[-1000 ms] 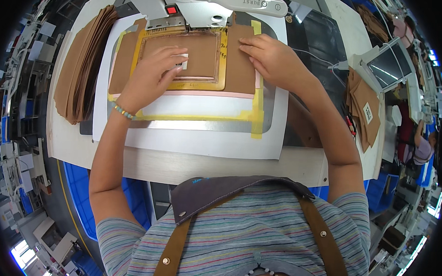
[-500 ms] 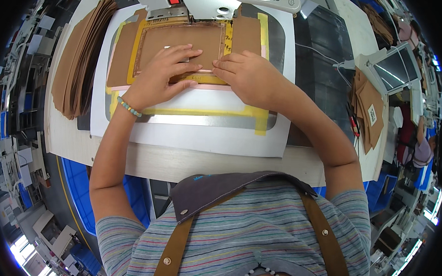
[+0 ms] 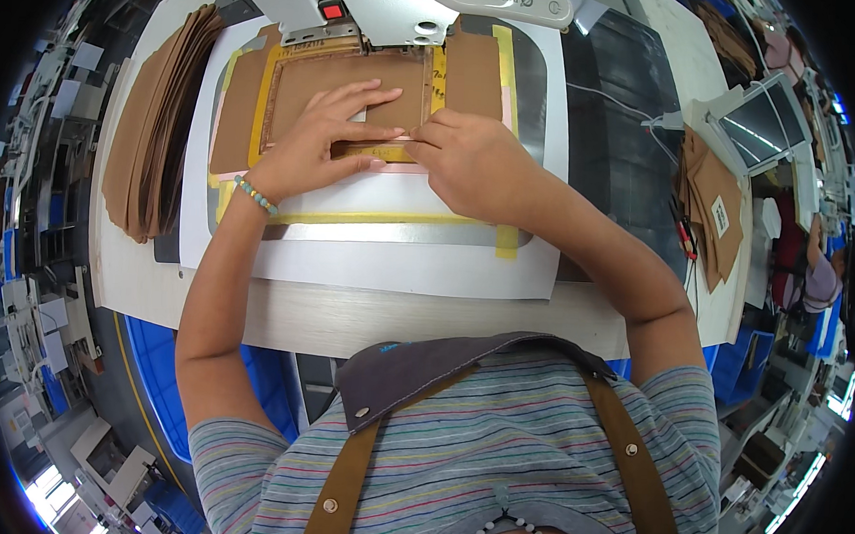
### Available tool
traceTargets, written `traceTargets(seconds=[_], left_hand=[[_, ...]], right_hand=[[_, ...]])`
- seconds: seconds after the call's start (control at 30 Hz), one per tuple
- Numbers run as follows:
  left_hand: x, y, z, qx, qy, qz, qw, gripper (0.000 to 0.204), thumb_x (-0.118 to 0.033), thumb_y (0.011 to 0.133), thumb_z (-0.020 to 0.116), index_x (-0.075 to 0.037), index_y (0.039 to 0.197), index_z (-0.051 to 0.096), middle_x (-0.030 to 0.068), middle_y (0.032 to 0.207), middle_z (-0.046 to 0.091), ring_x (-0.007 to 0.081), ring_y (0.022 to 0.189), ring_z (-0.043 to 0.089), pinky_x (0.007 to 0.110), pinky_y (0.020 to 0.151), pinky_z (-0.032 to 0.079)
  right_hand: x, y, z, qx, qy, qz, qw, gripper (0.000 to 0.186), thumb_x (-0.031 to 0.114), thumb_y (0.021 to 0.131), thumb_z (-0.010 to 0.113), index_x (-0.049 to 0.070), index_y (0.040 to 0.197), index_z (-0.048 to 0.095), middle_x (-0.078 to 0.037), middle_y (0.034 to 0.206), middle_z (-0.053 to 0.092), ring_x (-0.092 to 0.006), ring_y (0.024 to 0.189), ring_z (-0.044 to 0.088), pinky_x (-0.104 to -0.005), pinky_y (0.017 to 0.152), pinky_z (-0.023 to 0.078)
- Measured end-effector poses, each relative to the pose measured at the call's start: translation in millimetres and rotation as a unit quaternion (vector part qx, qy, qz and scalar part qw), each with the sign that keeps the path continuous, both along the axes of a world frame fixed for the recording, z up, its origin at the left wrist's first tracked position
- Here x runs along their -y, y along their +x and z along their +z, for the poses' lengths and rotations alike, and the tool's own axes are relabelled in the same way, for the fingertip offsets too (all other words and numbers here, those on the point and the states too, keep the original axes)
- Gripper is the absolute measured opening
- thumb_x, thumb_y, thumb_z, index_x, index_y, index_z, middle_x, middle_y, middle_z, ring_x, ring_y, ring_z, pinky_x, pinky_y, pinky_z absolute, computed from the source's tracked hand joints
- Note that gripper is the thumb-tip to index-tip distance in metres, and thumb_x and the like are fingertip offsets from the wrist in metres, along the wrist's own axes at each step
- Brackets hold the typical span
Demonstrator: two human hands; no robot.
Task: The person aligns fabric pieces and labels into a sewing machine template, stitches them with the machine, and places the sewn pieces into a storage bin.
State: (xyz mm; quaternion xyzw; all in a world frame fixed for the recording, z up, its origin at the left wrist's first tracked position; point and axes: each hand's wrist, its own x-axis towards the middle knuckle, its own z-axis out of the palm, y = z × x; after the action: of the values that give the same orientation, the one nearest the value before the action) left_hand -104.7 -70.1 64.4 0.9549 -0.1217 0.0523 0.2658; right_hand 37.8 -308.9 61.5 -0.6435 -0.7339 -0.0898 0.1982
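Observation:
A brown panel (image 3: 360,66) lies under the sewing machine head (image 3: 400,20), inside a rectangular yellow-edged frame (image 3: 438,88). My left hand (image 3: 320,138) rests on the panel and the frame's lower left part, fingers spread, a beaded bracelet at the wrist. Beside it, at the frame's lower right corner, my right hand (image 3: 475,159) has its thumb and fingers drawn together. Whatever might be between those fingertips is hidden. A small white patch shows under my left fingers, and a pink strip (image 3: 405,168) runs along the frame's near edge.
A white sheet (image 3: 361,270) with yellow tape surrounds the work. Stacked brown pieces (image 3: 157,126) stand at the left. On the right are a screen (image 3: 753,126), more brown pieces (image 3: 719,208) and red-handled snips (image 3: 686,238). Blue bins (image 3: 166,365) sit below the table.
My right hand has turned and its fingers have drawn closer together at the frame's corner. My left hand has shifted slightly right. The whole view has moved a little.

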Motion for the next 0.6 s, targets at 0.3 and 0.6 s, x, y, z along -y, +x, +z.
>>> traceTargets(seconds=[0.3,0.6], left_hand=[[-5.1,12.2,-0.5,-0.012,0.003,-0.001,1.0,0.051,-0.028,0.086,0.087,-0.026,0.136,0.078,0.0025,0.167,0.052,0.0319,0.159,0.037,0.051,0.13,0.028],[-15.2,34.2,-6.7,0.007,0.04,0.026,0.999,0.042,-0.033,0.093,0.082,-0.027,0.135,0.079,0.0016,0.162,0.057,0.0327,0.154,0.043,0.049,0.126,0.033]], right_hand=[[-3.4,3.6,-1.0,-0.021,0.023,-0.012,0.999,0.025,0.009,0.08,0.074,0.0,0.104,0.076,-0.012,0.1,0.076,-0.0264,0.1,0.07,-0.0379,0.089,0.058],[-11.8,16.0,-7.8,-0.007,0.026,-0.037,0.999,0.026,0.006,0.085,0.071,0.002,0.11,0.074,-0.012,0.105,0.073,-0.0264,0.103,0.068,-0.0378,0.09,0.058]])
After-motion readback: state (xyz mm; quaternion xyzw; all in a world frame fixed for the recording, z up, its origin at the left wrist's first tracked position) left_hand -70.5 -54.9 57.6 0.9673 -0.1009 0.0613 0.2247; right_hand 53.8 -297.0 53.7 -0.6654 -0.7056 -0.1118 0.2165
